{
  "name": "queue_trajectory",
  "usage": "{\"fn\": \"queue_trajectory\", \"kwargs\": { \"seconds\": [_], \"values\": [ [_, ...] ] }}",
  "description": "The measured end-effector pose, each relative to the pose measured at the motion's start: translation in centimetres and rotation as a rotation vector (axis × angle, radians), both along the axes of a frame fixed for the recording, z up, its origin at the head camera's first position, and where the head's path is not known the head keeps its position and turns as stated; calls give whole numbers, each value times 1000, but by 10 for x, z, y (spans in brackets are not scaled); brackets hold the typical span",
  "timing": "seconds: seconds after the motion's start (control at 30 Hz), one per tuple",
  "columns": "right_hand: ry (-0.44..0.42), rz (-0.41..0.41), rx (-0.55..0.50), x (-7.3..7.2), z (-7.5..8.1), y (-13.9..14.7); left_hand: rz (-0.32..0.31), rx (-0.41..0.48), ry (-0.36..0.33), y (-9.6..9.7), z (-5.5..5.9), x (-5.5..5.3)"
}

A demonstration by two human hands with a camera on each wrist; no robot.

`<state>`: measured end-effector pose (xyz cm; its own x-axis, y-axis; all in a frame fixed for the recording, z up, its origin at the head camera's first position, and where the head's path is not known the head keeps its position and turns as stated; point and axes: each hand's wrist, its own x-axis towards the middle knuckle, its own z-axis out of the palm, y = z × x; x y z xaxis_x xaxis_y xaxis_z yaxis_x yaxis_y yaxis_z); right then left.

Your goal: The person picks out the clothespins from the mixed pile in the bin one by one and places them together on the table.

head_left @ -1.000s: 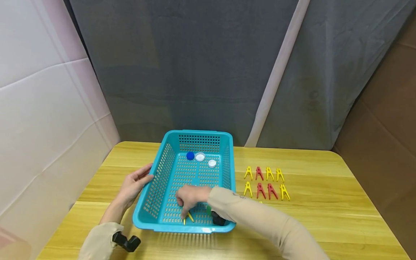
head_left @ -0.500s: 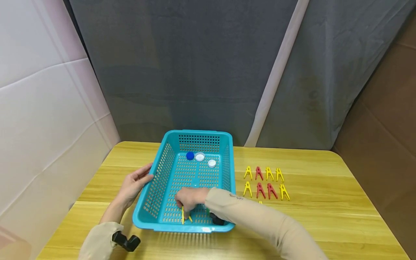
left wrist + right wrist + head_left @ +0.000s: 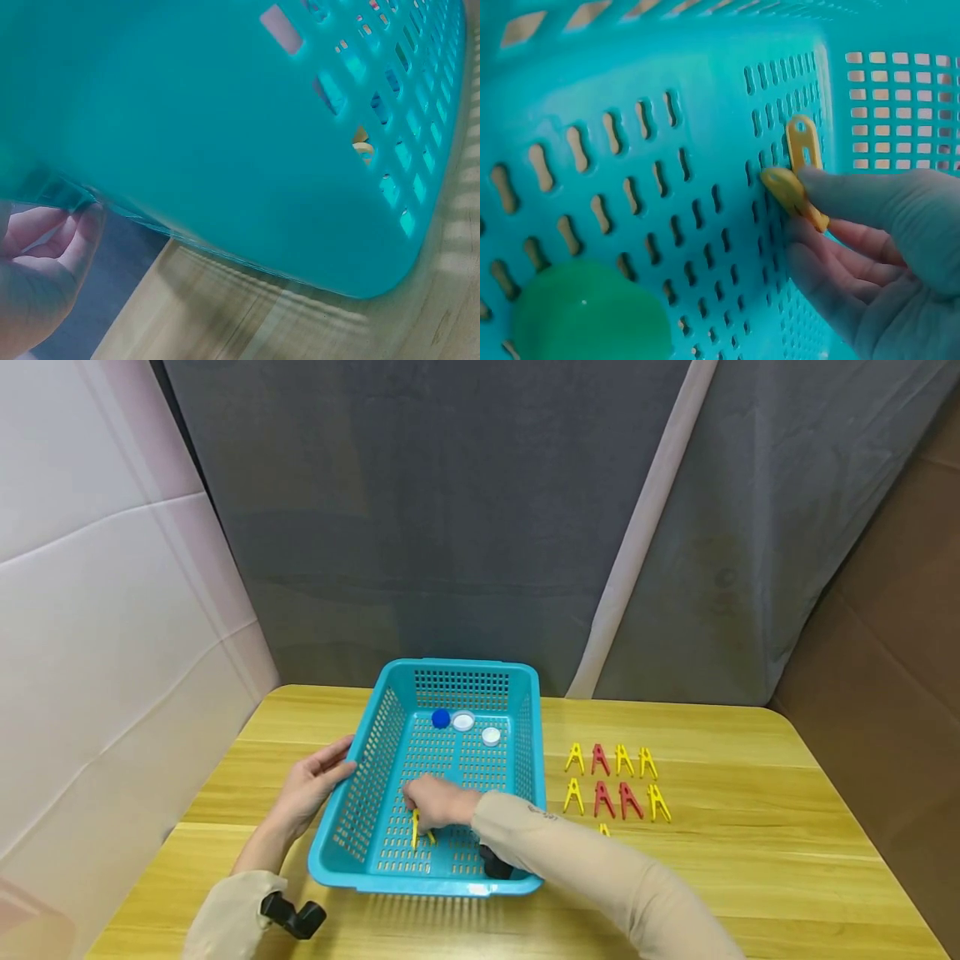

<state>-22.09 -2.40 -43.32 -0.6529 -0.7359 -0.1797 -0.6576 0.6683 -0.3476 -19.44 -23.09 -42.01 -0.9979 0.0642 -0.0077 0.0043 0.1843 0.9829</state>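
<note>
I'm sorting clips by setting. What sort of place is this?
Probably a staged recording booth, not a home: grey curtains and white panels enclose a wooden table with a teal basket and clothespins in neat rows.

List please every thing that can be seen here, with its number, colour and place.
basket: 1, teal, on the table's middle.
held peg: 1, yellow, inside the basket near its front.
caps: 3, one blue and two white, on the basket floor at the back.
green disc: 1, on the basket floor near the front.
pegs on table: 8 in two rows, five yellow and three red, right of the basket; one more yellow bit shows beside the sleeve.
table: 1, light wood.
left hand: on the basket's left wall.
right hand: pinches the held peg.
</note>
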Motion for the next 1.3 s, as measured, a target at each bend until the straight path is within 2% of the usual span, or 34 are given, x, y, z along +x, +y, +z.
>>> {"fn": "queue_trajectory", "kwargs": {
  "seconds": [0.17, 0.33, 0.43, 0.63, 0.9, 1.07, 1.3],
  "values": [
    [59, 1, -38, -3, 0, 1, -5, 2, 7, 0, 0, 0],
    [7, -81, -49, 1, 2, 3, -7, 1, 9, 1, 1, 0],
    [-24, -128, -22, 4, 2, 4, -8, 1, 7, 1, 1, 1],
    [4, -164, 46, 7, 2, 3, -8, 1, 5, 1, 2, 1],
    [10, -193, 44, 4, 2, 1, 1, 0, -3, 1, 2, 1],
    [-23, -245, -3, 2, 6, 3, 3, -5, 0, 0, 1, 1],
    [-67, -289, -137, 1, 17, 8, -3, 1, 2, 0, 0, 1]
  ]
}}
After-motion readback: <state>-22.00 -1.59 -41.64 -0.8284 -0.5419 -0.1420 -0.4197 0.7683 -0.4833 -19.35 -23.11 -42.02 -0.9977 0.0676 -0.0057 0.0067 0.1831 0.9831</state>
